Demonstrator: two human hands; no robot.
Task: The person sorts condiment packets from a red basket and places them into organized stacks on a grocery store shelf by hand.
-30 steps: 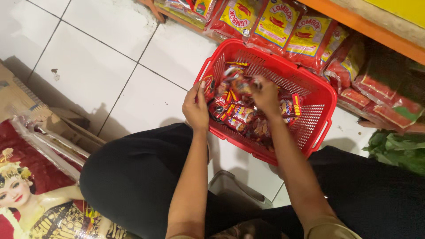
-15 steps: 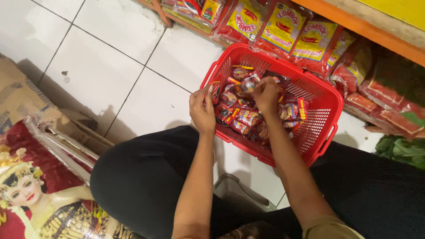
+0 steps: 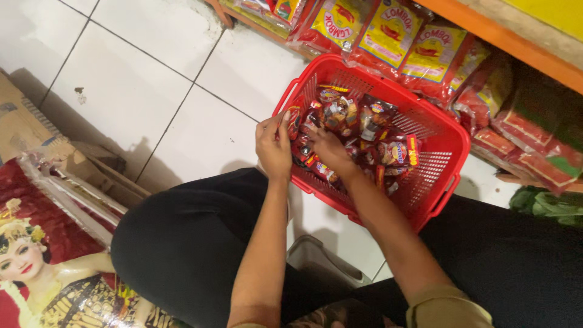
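Both hands (image 3: 303,146) pinch small snack packets (image 3: 358,130) inside a red basket (image 3: 446,152) on white floor tiles (image 3: 139,91); shelf (image 3: 504,39) behind.

One red plastic basket (image 3: 446,143) stands on the white tiled floor (image 3: 146,91). It holds many small snack packets (image 3: 398,152), too heaped to count. Three yellow-and-red bags (image 3: 388,33) hang over its far edge. Two hands reach in: the left hand (image 3: 274,149) and the right hand (image 3: 331,152).

Bare forearms, an olive-tan sleeve cuff (image 3: 446,307) on the right arm, black trousers (image 3: 182,243) over both legs.
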